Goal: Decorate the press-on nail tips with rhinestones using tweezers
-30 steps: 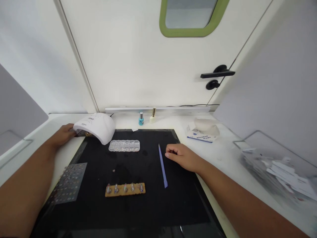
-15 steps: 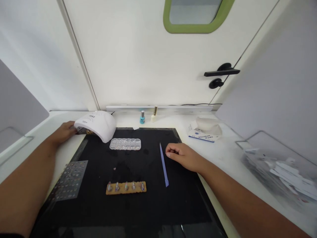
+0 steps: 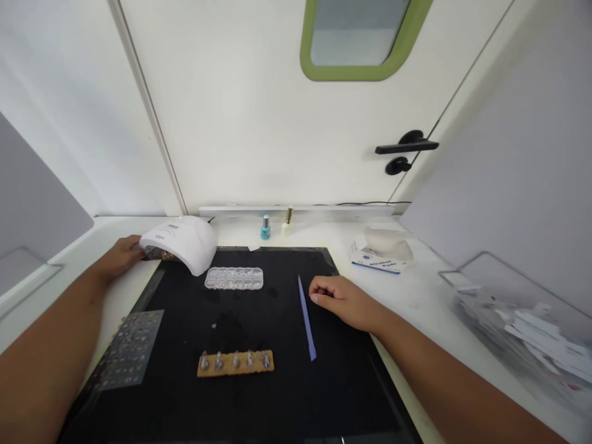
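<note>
My left hand [image 3: 121, 256] is at the left edge of a white nail lamp [image 3: 180, 240], its fingers closed about the rim and the fingertips partly hidden. My right hand [image 3: 340, 301] rests loosely curled on the black mat [image 3: 287, 401], with nothing visible in it. Just left of it lies a slim purple tool [image 3: 306, 320] with a fine pointed tip and a flared end. A clear compartment box [image 3: 234, 278] of small gems sits right of the lamp. Closer to me, a tan strip [image 3: 235, 372] carries several decorated nail tips [image 3: 236, 359] standing in a row.
A transparent sheet of small stickers [image 3: 134, 348] lies on the mat's left side. Behind the mat stand a blue polish bottle [image 3: 265, 229] and a cream one with a gold cap [image 3: 287, 225]. An alcohol pads box [image 3: 382, 259] and a wire basket [image 3: 531, 327] are at right.
The whole view has tilted slightly upward, so things appear lower. Both hands keep their places, the left at the lamp and the right beside the purple tool.
</note>
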Demonstrator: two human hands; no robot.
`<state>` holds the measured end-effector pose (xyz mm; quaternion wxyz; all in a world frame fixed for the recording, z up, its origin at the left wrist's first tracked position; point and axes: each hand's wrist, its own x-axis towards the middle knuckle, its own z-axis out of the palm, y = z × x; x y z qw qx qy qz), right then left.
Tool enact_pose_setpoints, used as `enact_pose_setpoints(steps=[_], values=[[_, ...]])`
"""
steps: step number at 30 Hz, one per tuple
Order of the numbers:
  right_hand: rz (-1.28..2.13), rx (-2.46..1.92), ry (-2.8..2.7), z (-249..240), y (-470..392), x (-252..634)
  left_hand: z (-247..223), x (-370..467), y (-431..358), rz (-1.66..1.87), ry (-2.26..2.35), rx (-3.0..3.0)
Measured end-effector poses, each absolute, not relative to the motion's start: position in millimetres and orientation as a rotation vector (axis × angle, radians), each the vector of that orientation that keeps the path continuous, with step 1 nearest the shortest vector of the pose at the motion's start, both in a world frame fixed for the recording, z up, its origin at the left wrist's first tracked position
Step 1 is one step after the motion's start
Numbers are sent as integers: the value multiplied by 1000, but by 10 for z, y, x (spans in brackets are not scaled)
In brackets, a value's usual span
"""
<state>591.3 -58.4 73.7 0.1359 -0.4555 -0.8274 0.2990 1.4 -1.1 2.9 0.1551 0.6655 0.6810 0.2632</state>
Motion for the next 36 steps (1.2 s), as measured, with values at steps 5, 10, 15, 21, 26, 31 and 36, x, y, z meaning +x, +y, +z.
enact_pose_setpoints(steps=[5,10,15,21,26,31,36], values=[[846,-1315,-2395,714,-589,5940,14,12,9,750,1947,1905],[804,-1306,-2370,688,-584,5974,-2,13,22,752,1948,1886],[748,-1304,-2344,664,-573,6024,-57,1,26,795,1917,1882],[761,-1326,-2329,622,-564,6061,-125,-45,34,817,1923,1846],[766,-1368,-2305,616,-588,6077,-125,-86,68,789,1979,1804],[741,-1432,-2283,677,-678,6084,-141,-97,62,768,2021,1773],[734,-1451,-2266,732,-757,6061,-187,-100,42,763,2043,1782]])
